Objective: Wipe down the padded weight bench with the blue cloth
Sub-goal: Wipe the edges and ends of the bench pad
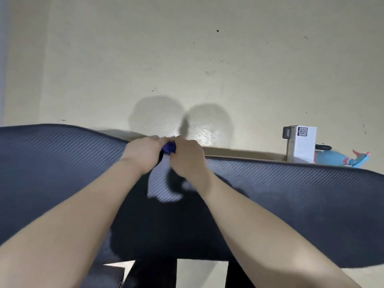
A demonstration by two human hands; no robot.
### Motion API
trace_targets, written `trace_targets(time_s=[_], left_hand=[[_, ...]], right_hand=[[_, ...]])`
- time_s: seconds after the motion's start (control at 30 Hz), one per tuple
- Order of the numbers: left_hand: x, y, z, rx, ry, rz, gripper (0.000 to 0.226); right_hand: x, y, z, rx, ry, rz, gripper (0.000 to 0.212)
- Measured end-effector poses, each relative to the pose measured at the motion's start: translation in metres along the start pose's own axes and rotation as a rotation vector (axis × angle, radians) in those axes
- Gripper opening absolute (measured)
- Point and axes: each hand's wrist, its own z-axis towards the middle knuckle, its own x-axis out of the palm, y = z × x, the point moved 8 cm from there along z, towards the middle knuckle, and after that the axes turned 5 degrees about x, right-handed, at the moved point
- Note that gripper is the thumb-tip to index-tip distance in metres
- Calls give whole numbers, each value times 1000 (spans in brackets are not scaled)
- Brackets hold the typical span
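I hold the cloth (169, 147) bunched between my left hand (145, 151) and right hand (187, 157), both gripping it, at the counter's (62, 163) far edge. The counter runs long, left to right.

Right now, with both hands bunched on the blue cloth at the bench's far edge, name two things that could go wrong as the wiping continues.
1. The blue cloth is balled up between the left hand and right hand, so it may wipe only a narrow strip of the padded bench.
2. At the far edge, the cloth could slip down behind the bench toward the wall.
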Motion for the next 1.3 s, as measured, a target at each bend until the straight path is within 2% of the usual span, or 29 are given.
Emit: trace_targets(time_s=[0.13, 0.23, 0.37, 0.43, 0.57, 0.67, 0.77, 0.9, 1.0, 1.13, 1.23, 1.3], left_hand=[[-2, 47, -3, -1, -48, 44, 35], [1, 27, 2, 104, -70, 6, 35], [5, -9, 6, 200, -67, -27, 34], [0, -6, 7, 196, -84, -9, 33], [-4, 50, -3, 71, -163, 12, 28], [-7, 105, -15, -73, -202, 1, 25], [-13, 141, -18, -170, -196, 49, 26], [-13, 119, -5, -108, -110, -16, 25], [-13, 95, 2, -51, -83, -117, 21], [-15, 100, -10, -121, -134, -136, 22], [-23, 133, -24, -219, -208, -63, 26], [-26, 166, -33, -279, -227, -7, 29]], right_hand=[[15, 40, 6, -2, -45, -37, 30], [4, 21, -2, 53, -8, -43, 30], [-11, -6, -13, 183, 8, -26, 12], [-10, 2, -10, 214, 21, -79, 18], [12, 53, 9, 132, 27, -248, 28], [37, 95, 32, 82, 34, -201, 29], [51, 117, 50, 49, 134, -123, 32], [43, 99, 44, 48, 243, 70, 16], [31, 76, 35, 81, 275, 106, 18], [34, 88, 38, 72, 265, 13, 10], [48, 123, 49, 69, 257, 37, 24], [61, 153, 58, -19, 266, 55, 24]])
